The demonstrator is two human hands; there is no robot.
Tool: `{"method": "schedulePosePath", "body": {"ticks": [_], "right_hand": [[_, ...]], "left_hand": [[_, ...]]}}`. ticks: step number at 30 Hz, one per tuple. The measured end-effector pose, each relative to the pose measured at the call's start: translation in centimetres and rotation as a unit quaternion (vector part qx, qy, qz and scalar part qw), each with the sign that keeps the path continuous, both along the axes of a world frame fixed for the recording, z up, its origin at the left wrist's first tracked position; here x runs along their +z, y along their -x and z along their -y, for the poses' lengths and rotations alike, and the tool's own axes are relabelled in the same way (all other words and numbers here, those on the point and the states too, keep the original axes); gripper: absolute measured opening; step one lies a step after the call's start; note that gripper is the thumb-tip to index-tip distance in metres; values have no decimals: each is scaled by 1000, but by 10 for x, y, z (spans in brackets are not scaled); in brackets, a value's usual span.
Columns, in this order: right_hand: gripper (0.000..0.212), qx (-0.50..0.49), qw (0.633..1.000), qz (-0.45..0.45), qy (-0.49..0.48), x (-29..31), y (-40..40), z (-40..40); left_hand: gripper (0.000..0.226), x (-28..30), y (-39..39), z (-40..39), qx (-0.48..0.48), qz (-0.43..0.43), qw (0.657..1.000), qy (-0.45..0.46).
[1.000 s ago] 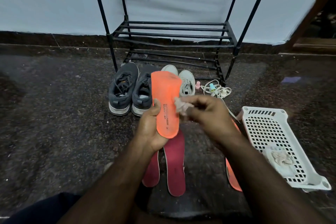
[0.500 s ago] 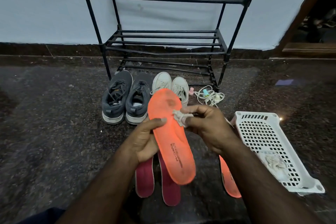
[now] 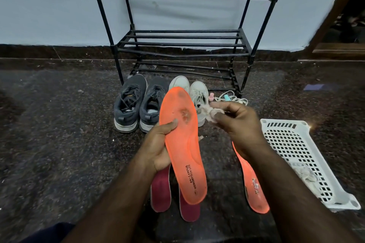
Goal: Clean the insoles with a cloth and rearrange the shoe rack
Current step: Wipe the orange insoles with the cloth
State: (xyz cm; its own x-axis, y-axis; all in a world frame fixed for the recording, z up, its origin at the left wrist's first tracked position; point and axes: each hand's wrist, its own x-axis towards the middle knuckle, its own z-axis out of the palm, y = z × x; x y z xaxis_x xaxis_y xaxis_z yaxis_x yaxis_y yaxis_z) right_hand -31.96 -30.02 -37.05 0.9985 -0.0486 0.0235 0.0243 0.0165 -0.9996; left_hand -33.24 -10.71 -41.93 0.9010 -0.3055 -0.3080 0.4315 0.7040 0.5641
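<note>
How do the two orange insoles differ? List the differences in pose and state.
The held orange insole is gripped in the left hand, raised off the floor; the other orange insole lies on the floor beside the white basket, partly hidden by the right forearm. The held one shows dark stains near its toe and intact heel print; the floor one's heel print looks worn. Both are bright orange.

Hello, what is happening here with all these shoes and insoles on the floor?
A person is cleaning insoles. The left hand holds an orange insole with dark stains near its toe, and the right hand pinches a small cloth just beside it. Another orange insole and two red insoles lie on the floor. Two pairs of shoes stand before the black shoe rack, which has no shoes on it.
</note>
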Motion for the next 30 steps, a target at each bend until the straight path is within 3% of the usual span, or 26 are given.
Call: {"method": "schedulePosePath", "body": {"ticks": [3,5,7,10,13,17,19,23,27,30], "right_hand": [[25,24,981,80,175,-3,7,-18],[23,-6,918,188,348,-10,8,-26],[21,-49,884,246,395,-14,9,-28],[20,-95,917,191,337,-11,8,-25],[21,-53,970,85,220,-6,5,-16],[23,-45,946,128,293,-11,7,-17],[21,-71,956,104,265,-14,6,-20],[20,-37,994,36,95,-13,2,-18],[19,-29,975,86,203,-19,3,-17],[18,-75,984,60,150,-21,0,-18]], "left_hand": [[54,6,4,12,-14,3,1000,-14],[54,8,8,22,-22,1,999,-24],[52,9,11,27,-24,9,999,-30],[48,10,12,29,-23,10,999,-26],[48,11,11,30,-20,5,1000,-23],[49,9,11,29,-19,-18,999,-35],[51,8,11,27,-20,-25,999,-36],[49,4,8,24,-17,-33,999,-26],[48,5,10,26,-30,-36,998,-31],[49,4,11,25,-36,-33,999,-24]]}}
